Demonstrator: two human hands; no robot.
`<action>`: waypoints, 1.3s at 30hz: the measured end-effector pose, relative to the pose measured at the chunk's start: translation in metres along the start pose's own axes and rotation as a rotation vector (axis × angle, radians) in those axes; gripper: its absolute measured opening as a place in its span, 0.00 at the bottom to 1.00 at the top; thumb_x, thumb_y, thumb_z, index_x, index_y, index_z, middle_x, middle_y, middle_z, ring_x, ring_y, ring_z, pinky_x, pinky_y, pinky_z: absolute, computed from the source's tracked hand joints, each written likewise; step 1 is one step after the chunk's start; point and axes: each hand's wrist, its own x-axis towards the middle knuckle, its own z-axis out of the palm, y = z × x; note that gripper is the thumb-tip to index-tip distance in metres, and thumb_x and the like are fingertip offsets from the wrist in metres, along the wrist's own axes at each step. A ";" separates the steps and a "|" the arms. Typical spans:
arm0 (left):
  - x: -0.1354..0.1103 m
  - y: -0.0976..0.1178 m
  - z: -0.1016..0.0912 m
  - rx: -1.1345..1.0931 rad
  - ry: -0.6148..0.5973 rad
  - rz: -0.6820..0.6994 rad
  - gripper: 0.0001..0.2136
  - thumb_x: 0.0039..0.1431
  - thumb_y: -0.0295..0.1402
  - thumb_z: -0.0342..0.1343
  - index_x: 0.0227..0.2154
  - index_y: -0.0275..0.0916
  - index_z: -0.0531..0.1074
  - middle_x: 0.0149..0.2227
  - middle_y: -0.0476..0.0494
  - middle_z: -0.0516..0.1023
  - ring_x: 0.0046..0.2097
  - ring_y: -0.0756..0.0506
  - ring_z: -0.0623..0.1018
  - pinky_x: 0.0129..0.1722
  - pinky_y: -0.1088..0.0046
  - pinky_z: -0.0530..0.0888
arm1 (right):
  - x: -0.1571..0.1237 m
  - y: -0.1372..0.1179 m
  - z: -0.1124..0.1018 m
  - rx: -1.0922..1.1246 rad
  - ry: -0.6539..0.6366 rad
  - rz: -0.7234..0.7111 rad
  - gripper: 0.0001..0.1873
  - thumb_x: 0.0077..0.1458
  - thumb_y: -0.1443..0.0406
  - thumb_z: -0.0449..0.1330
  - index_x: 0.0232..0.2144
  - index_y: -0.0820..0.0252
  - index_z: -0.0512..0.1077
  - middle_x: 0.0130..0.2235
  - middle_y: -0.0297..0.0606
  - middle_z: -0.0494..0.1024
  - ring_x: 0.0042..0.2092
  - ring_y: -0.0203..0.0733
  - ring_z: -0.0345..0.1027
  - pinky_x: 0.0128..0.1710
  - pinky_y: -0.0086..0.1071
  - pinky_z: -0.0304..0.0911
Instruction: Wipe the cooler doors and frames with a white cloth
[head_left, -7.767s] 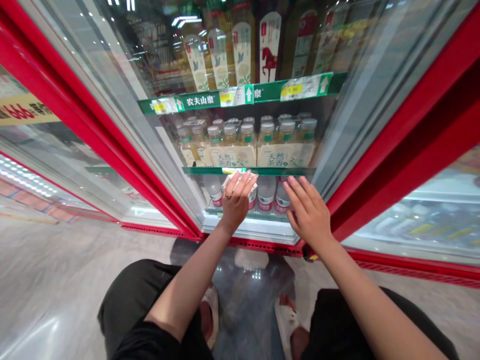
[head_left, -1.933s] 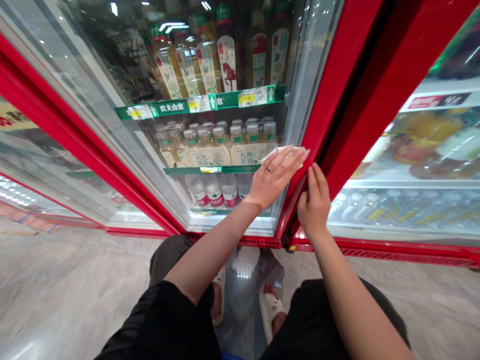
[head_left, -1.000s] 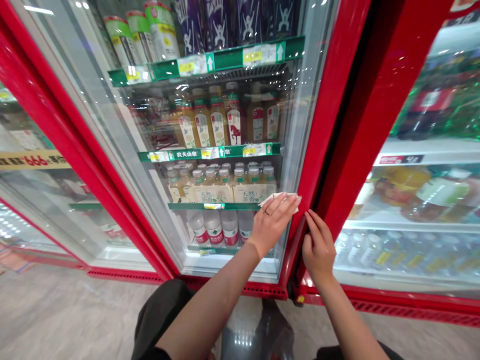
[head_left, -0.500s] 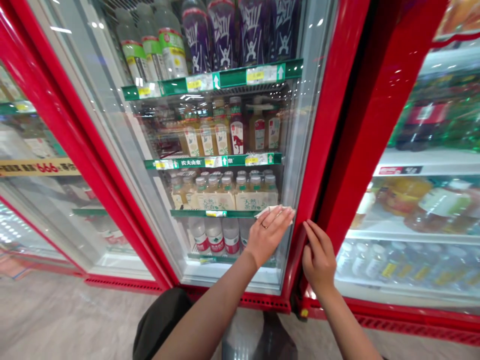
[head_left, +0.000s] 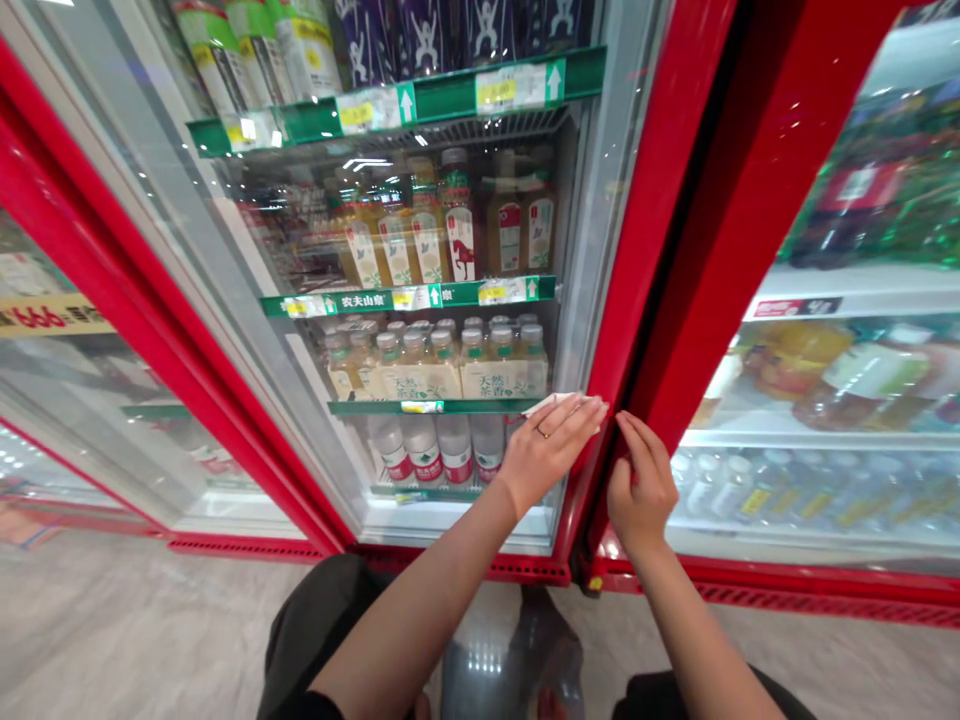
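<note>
My left hand [head_left: 547, 450], with a ring on one finger, lies with straight fingers over a thin whitish cloth [head_left: 541, 403]. It presses the cloth to the lower right of the glass door [head_left: 442, 365], with the fingertips reaching the red door frame [head_left: 636, 250]. Most of the cloth is hidden under the fingers. Close beside it, my right hand [head_left: 643, 490] has its fingers stretched toward the edge of that frame, by the dark gap between two coolers. The thumb stands apart and nothing shows in this hand. Whether its fingertips touch the frame I cannot tell.
Behind the glass, several drink bottles [head_left: 424, 450] stand on shelves with green price strips [head_left: 420, 297]. Another cooler with bottles [head_left: 780, 485] is on the right, and a red-framed door [head_left: 150, 340] on the left. A clear plastic bag [head_left: 510, 660] is between my knees, above the tiled floor [head_left: 187, 630].
My left hand has slid the cloth slightly right, from the glass onto the red frame. My right hand stays by the frame edge. The view has moved somewhat closer to the door.
</note>
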 end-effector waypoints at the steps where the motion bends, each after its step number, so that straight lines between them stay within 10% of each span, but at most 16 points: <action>1: 0.008 0.003 -0.001 0.021 -0.011 0.029 0.26 0.78 0.25 0.48 0.76 0.39 0.65 0.76 0.45 0.70 0.78 0.44 0.66 0.79 0.64 0.68 | 0.001 0.001 0.000 -0.002 0.014 0.007 0.33 0.68 0.75 0.52 0.70 0.51 0.74 0.63 0.46 0.82 0.64 0.52 0.79 0.67 0.52 0.74; 8: -0.017 0.000 0.007 0.054 0.047 0.222 0.24 0.77 0.24 0.50 0.72 0.36 0.69 0.76 0.45 0.70 0.77 0.47 0.69 0.78 0.67 0.70 | 0.009 0.000 -0.007 -0.019 0.090 0.095 0.29 0.65 0.73 0.52 0.63 0.56 0.79 0.59 0.48 0.84 0.61 0.55 0.80 0.66 0.55 0.72; 16: -0.011 0.005 0.002 0.025 -0.122 0.043 0.26 0.80 0.27 0.47 0.76 0.41 0.64 0.78 0.47 0.67 0.79 0.43 0.63 0.78 0.62 0.72 | 0.005 -0.004 -0.006 0.010 0.032 0.058 0.29 0.65 0.73 0.53 0.63 0.56 0.79 0.59 0.48 0.84 0.61 0.55 0.80 0.64 0.55 0.74; 22: -0.047 -0.008 0.012 0.002 -0.021 0.243 0.25 0.77 0.24 0.52 0.73 0.38 0.68 0.76 0.44 0.69 0.76 0.48 0.69 0.78 0.68 0.69 | 0.006 -0.011 -0.004 0.012 0.023 0.023 0.31 0.66 0.74 0.52 0.65 0.54 0.78 0.60 0.47 0.84 0.61 0.54 0.80 0.63 0.52 0.76; 28: -0.054 -0.022 0.006 0.083 0.058 -0.002 0.27 0.76 0.25 0.56 0.74 0.38 0.67 0.77 0.42 0.68 0.80 0.43 0.63 0.79 0.63 0.68 | 0.001 -0.015 0.002 0.049 -0.031 -0.046 0.34 0.66 0.75 0.54 0.70 0.51 0.73 0.63 0.46 0.82 0.64 0.53 0.79 0.66 0.54 0.75; 34: -0.064 -0.028 -0.001 0.079 0.078 0.153 0.24 0.77 0.24 0.52 0.72 0.37 0.69 0.75 0.43 0.71 0.76 0.46 0.70 0.77 0.65 0.70 | -0.002 -0.017 0.007 0.045 -0.069 -0.145 0.38 0.66 0.76 0.53 0.75 0.50 0.68 0.66 0.46 0.80 0.67 0.53 0.76 0.68 0.53 0.74; 39: -0.072 -0.034 -0.008 0.044 0.095 -0.010 0.26 0.77 0.26 0.56 0.74 0.38 0.67 0.72 0.42 0.76 0.75 0.45 0.72 0.78 0.65 0.70 | -0.004 -0.018 0.007 0.042 -0.098 -0.186 0.38 0.65 0.76 0.53 0.74 0.50 0.68 0.66 0.47 0.80 0.66 0.54 0.76 0.67 0.54 0.75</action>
